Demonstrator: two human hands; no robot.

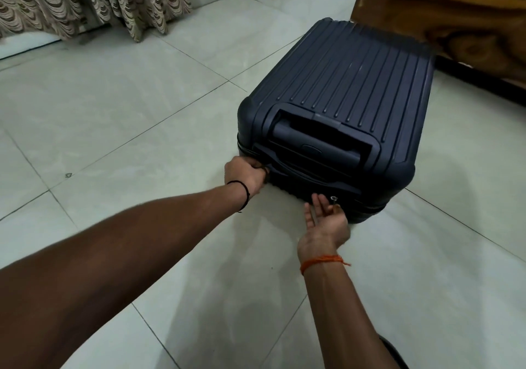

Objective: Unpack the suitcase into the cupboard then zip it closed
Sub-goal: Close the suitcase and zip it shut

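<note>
A dark navy ribbed hard-shell suitcase (350, 89) lies flat and closed on the tiled floor, its handle end facing me. My left hand (246, 176) grips the carry handle (301, 169) at its left end, fingers curled round it. My right hand (326, 217) is at the near right corner, palm up, its thumb and forefinger pinching a small silver zip pull (333, 200) on the zip seam. The telescopic handle (307, 141) sits retracted in its recess. No cupboard interior or clothes are in view.
Pale floor tiles (142, 112) spread to the left and front. A patterned curtain (94, 1) hangs at the back left. Wooden furniture (455, 18) with a dark base stands right behind the suitcase at the back right.
</note>
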